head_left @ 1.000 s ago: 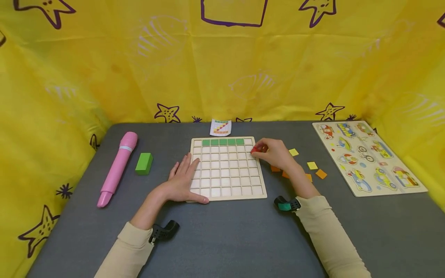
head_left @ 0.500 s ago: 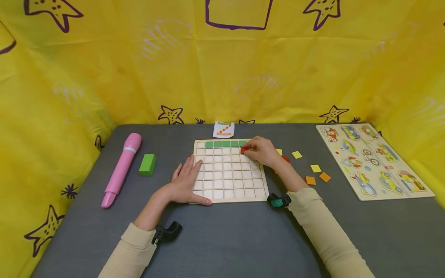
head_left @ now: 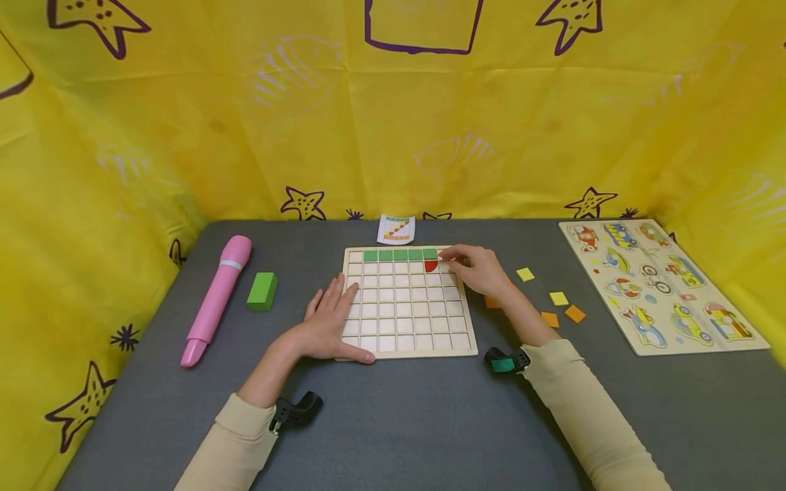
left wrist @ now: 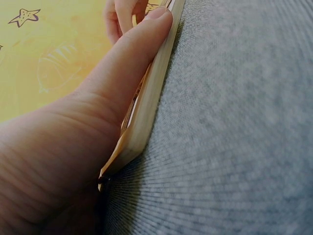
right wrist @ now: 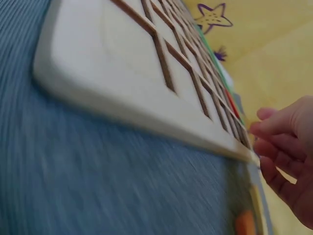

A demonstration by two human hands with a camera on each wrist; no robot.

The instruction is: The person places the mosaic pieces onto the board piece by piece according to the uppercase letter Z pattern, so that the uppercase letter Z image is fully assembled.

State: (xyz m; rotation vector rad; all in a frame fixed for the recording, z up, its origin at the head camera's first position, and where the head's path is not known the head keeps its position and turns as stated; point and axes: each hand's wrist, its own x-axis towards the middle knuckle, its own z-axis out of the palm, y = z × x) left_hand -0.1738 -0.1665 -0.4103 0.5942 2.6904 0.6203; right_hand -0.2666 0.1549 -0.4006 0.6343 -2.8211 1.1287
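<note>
A wooden grid board (head_left: 402, 354) lies mid-table, a row of green square tiles (head_left: 400, 255) along its top. Below the row's right end sits a red quarter-round tile (head_left: 431, 266) in a cell. My left hand (head_left: 322, 324) rests spread on the board's left side, its thumb (left wrist: 139, 46) along the near edge in the left wrist view. My right hand (head_left: 479, 269) is at the board's upper right, just right of the red tile, fingers loosely bent and nothing visible between them. The right wrist view shows those fingers (right wrist: 279, 127) beside the board's edge.
Loose yellow tiles (head_left: 559, 299) and orange tiles (head_left: 575, 314) lie right of the board, some partly behind the right arm. A small pattern card (head_left: 396, 230) stands behind it. Leftward are a green block (head_left: 263, 292) and pink microphone (head_left: 215, 300); a picture puzzle board (head_left: 663, 286) lies far right.
My right hand carried the red tile leftward onto the board, set it in a cell under the last green tile, let go and drew back right. The left hand stayed on the board.
</note>
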